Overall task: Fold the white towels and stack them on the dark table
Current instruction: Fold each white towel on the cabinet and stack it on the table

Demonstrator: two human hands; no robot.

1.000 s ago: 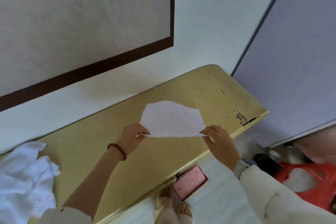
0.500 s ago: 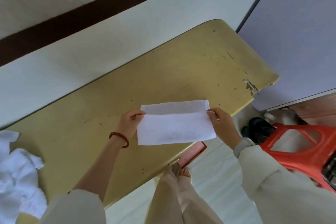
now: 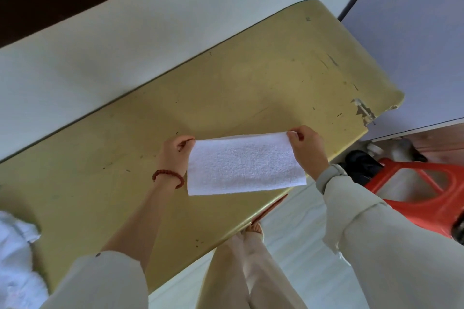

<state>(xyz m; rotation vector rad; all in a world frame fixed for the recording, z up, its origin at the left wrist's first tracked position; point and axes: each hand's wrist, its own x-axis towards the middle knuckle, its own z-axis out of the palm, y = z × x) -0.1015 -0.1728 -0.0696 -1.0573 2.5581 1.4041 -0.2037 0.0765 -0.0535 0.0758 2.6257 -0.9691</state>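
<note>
Pinched at its top corners by left hand [image 3: 177,152] and right hand [image 3: 305,150], folded white towel [image 3: 244,164] hanging taut over yellowish table [image 3: 251,83], likely for squaring edges.

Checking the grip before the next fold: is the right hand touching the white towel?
Touching. The head view shows the right hand pinching the towel's upper right corner, with no gap between them.

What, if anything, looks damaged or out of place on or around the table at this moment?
The table has a chipped patch at its right corner, where the yellow surface has flaked off, plus scattered scratches. A heap of unfolded towels sits crumpled at its left end. The towel pinched by the left hand and the right hand looks neat.
</note>
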